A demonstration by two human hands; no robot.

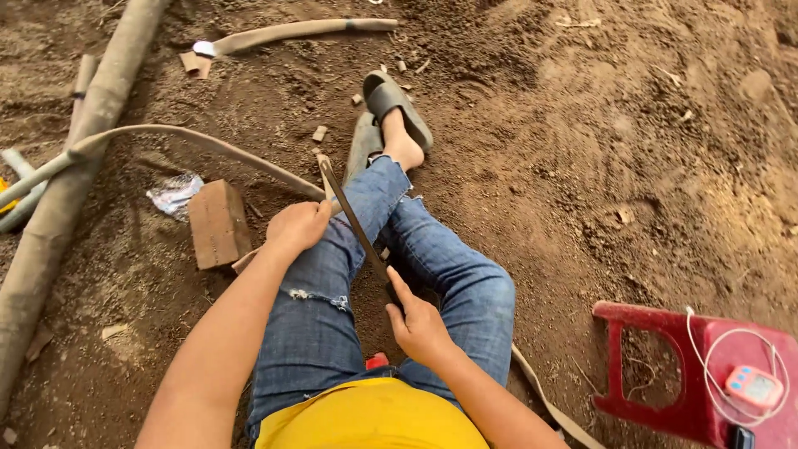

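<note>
I sit on bare earth with my jeans-clad legs stretched out. My right hand grips the handle of a dark hand saw, index finger laid along it. The blade runs up and left over my left knee to a flattened tan hose strip. My left hand is closed on that strip beside my left thigh, right where the blade meets it. The strip's far part curves left across the ground; the piece under my hand is hidden.
A brown brick lies left of my leg, crumpled plastic behind it. A thick pipe runs along the left. A red plastic stool with a small pink device stands at right. Another hose piece lies at top.
</note>
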